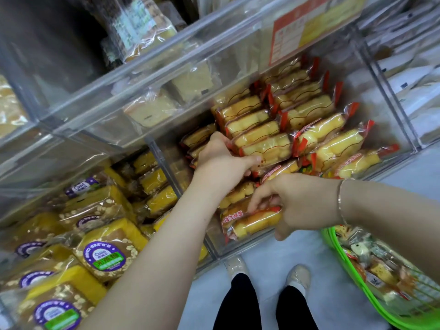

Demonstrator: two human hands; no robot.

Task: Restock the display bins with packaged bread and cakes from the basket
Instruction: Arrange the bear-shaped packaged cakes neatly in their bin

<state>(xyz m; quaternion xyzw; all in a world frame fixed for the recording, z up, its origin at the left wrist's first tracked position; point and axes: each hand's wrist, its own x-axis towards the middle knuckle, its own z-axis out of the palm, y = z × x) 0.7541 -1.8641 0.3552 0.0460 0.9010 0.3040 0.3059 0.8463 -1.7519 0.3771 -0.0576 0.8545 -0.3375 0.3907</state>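
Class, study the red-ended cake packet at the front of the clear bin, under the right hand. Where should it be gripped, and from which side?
Grip the cake packet across its long middle, coming from above and the front. It lies flat and lengthwise on the pile, so the right hand can pinch its narrow width; its crimped ends look flimsy.

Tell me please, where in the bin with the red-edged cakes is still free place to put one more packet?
Bare floor shows in the clear bin at its far right, between the standing rows of red-edged cakes and the right wall. The left and middle are crowded: the left hand grips packets there, and the right hand holds a cake packet at the packed front.
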